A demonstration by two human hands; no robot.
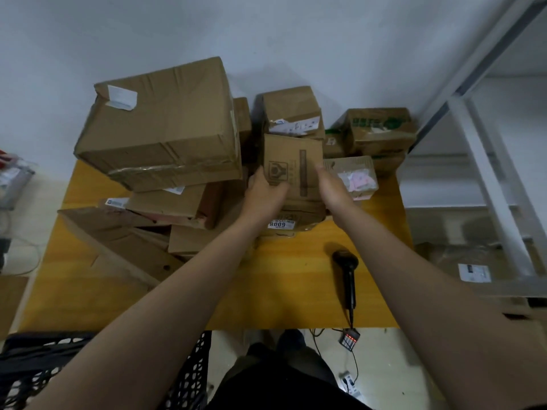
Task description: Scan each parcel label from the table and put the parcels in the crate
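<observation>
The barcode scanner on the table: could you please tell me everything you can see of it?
The barcode scanner is a black handheld unit that looks plastic, with a rounded head and a long slim handle. It lies flat on the yellow table, head toward the parcels, handle toward the near edge. A thin dark cable runs from its handle over the edge. Neither hand touches it; it lies below the right hand.

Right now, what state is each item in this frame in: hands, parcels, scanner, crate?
Left hand: clasping the left side of the small box.
Right hand: pressed flat on its right side.
Small box: upright on the pile, held between both hands.
Big carton: taped shut, tilted on top of the stack.
Scanner: lying on the yellow table, untouched.
Black crate: at the table's near edge; contents hidden.
</observation>
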